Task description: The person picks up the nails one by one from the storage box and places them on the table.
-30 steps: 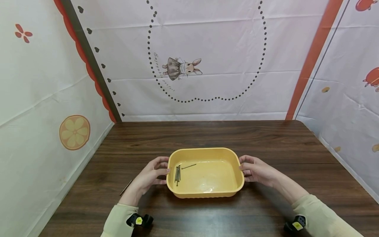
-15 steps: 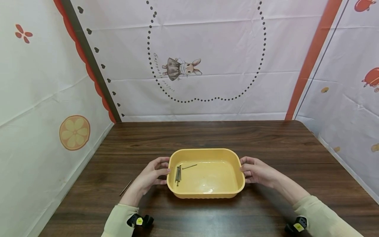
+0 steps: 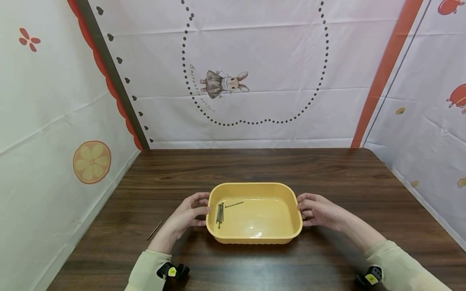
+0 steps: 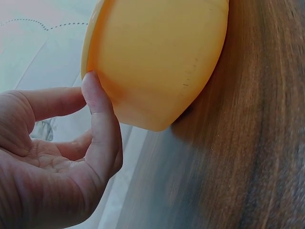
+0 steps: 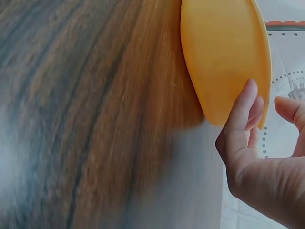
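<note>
A yellow plastic tray (image 3: 255, 233) sits on the dark wooden table. Several thin metal nails (image 3: 220, 214) lie bunched at its left end, and a single nail (image 3: 234, 204) lies apart beside them. My left hand (image 3: 187, 214) pinches the tray's left rim, thumb above and fingers against the outer wall. On the opposite side, the fingers of my right hand (image 3: 317, 211) rest along the outer wall. The right wrist view shows that thumb (image 5: 287, 109) standing off the rim. Both wrist views show the tray's outer side; its inside is hidden there.
Another nail (image 3: 154, 230) lies on the table left of the tray, close to the left wrist. Printed cloth (image 3: 276, 60) hangs behind the table and along both sides. Table surface (image 3: 251, 165) shows behind and in front of the tray.
The tray has shifted very slightly to the right, with the nails in it. My right hand has moved a little to the right too; my left hand keeps its hold.
</note>
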A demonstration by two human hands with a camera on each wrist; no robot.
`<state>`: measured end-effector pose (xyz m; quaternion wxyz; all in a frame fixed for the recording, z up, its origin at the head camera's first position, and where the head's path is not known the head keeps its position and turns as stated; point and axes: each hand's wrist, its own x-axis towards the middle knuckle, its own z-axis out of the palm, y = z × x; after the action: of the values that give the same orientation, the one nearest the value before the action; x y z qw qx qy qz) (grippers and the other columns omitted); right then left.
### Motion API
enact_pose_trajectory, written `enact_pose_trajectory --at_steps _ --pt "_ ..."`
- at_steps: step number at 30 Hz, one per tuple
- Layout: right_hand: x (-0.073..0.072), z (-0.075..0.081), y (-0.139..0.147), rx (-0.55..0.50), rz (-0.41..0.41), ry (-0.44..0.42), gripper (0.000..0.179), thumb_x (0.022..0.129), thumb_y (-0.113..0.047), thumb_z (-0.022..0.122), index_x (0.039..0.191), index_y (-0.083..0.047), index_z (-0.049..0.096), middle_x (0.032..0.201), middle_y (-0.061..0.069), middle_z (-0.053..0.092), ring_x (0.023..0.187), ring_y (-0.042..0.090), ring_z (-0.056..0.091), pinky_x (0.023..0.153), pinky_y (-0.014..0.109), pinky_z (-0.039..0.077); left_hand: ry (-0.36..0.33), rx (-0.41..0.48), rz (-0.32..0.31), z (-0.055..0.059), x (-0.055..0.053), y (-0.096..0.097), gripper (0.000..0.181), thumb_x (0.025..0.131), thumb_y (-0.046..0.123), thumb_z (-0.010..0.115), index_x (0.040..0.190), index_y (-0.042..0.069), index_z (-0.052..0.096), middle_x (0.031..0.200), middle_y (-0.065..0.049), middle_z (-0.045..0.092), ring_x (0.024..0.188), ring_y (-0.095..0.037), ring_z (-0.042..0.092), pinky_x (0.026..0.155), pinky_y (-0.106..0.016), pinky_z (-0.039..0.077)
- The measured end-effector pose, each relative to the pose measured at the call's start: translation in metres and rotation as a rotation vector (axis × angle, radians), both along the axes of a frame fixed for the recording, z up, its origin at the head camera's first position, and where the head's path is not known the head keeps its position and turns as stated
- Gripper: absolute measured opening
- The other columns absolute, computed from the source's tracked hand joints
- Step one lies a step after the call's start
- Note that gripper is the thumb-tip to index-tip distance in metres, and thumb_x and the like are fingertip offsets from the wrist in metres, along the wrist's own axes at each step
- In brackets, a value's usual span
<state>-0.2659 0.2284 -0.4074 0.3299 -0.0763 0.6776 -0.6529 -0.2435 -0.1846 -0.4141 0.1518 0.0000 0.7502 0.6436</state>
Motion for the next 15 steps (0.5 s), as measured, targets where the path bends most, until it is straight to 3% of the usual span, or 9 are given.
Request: enact_pose_trajectory --at_steps 15 --pt "0.002 0.015 0.019 0.086 -0.021 0.01 0.026 0.097 -0.018 0.053 0.12 -0.008 0.045 0.09 -0.005 0.054 0.079 0.008 0.059 0.081 0.035 0.06 0.004 0.004 -0.006 -0.002 -0.001 -0.001 0.051 0.094 0.008 0.059 0.143 0.005 0.044 0.123 -0.014 0.048 0.091 -0.015 0.062 0.068 -0.028 0.058"
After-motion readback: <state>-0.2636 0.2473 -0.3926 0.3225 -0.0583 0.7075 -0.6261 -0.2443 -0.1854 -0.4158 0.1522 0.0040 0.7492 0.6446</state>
